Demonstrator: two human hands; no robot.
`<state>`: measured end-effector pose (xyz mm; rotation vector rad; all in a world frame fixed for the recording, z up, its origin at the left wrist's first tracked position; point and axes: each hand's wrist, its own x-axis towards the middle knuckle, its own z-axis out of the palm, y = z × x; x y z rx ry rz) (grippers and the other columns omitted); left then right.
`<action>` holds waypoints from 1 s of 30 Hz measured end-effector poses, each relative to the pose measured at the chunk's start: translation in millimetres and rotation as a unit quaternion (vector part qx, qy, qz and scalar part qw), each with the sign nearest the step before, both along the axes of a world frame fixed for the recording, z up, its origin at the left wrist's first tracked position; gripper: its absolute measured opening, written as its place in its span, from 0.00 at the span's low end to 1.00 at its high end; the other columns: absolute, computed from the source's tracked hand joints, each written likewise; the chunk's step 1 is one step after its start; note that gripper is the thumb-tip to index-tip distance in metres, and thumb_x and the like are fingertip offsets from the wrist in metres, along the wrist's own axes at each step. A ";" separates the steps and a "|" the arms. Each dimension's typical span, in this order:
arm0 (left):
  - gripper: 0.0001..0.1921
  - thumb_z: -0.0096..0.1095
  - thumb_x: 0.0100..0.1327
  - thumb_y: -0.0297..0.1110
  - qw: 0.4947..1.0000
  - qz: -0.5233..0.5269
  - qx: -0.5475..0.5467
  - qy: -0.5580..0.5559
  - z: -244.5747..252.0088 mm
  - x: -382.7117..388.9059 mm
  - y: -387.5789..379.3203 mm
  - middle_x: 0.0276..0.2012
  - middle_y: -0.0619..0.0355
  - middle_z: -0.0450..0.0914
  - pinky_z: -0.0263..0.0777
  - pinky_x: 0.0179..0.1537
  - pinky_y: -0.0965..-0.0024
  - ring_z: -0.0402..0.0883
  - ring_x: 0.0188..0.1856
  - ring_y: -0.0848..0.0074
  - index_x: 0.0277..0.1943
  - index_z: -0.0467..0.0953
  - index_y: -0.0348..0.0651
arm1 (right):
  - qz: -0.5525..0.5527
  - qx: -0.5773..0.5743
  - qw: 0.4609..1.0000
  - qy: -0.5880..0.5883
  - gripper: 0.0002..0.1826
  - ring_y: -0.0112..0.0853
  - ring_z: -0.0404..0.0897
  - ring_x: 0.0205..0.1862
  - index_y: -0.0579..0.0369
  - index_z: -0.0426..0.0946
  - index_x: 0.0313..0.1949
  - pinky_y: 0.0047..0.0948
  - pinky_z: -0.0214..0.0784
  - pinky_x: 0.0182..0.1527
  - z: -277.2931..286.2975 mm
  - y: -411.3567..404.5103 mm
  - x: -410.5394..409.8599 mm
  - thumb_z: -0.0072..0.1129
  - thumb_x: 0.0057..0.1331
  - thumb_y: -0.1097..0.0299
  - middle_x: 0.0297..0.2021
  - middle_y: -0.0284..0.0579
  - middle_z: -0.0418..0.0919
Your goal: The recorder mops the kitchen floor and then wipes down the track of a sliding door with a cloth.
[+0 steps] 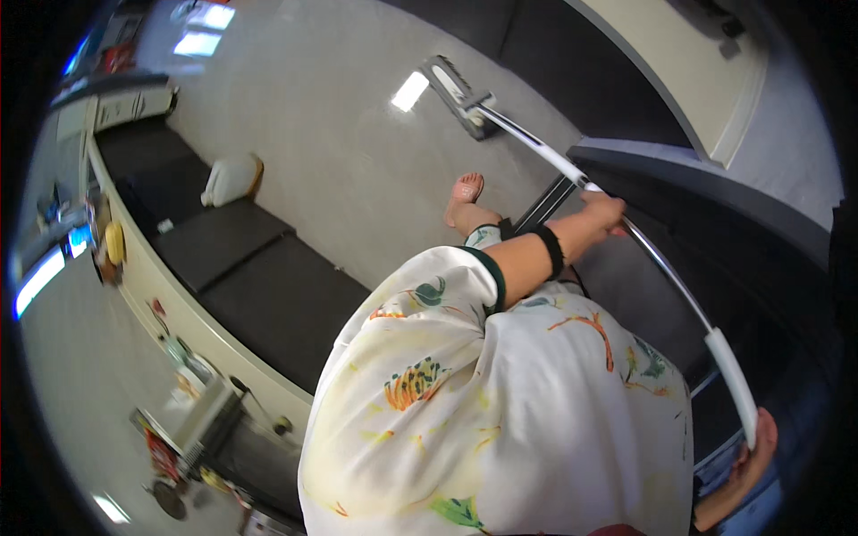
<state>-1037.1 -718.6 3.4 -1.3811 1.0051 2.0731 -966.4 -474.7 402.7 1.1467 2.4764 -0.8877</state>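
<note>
A flat mop with a grey and white head (459, 97) rests on the shiny grey tiled floor, close to the dark cabinets at the upper right. From the head a white and chromed pole (663, 261) slants down to the right. My left hand (603, 211) crosses in front of my body and is wrapped around the pole's middle, just below the white section. At the lower right, my right hand (754, 439) holds the end of the white handle grip (732, 382). A black band circles my left forearm.
On the floor by the left dark cabinets (248, 248) stands a white plastic jug (231, 179). A cream counter edge (201, 315) runs above them, with kitchen items on the counter. My sandalled foot (466, 191) is below the mop head. Dark cabinets (570, 80) line the upper right.
</note>
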 end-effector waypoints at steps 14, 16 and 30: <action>0.09 0.54 0.59 0.34 0.892 0.435 -0.102 0.073 -144.9 22.8 -258.2 0.18 0.61 0.68 0.64 0.16 0.73 0.68 0.16 0.78 0.34 0.65 0.39 | 0.728 -0.172 0.611 0.260 0.13 0.42 0.80 0.38 0.62 0.78 0.29 0.29 0.72 0.38 -183.7 -179.6 -49.3 0.69 0.41 0.76 0.40 0.59 0.76; 0.07 0.52 0.59 0.32 0.889 0.445 -0.098 0.050 -149.5 24.0 -260.4 0.18 0.60 0.69 0.66 0.16 0.73 0.70 0.16 0.76 0.32 0.65 0.38 | 0.738 -0.168 0.596 0.268 0.13 0.42 0.80 0.37 0.62 0.77 0.28 0.28 0.73 0.37 -181.1 -183.4 -51.6 0.69 0.41 0.76 0.40 0.59 0.76; 0.06 0.42 0.59 0.30 0.904 0.377 0.121 0.162 -45.8 41.8 28.7 0.24 0.53 0.71 0.78 0.31 0.58 0.79 0.27 0.64 0.32 0.63 0.35 | 0.776 0.060 0.584 0.231 0.10 0.35 0.80 0.28 0.62 0.76 0.32 0.27 0.72 0.31 -47.8 41.7 -80.6 0.62 0.49 0.73 0.33 0.55 0.78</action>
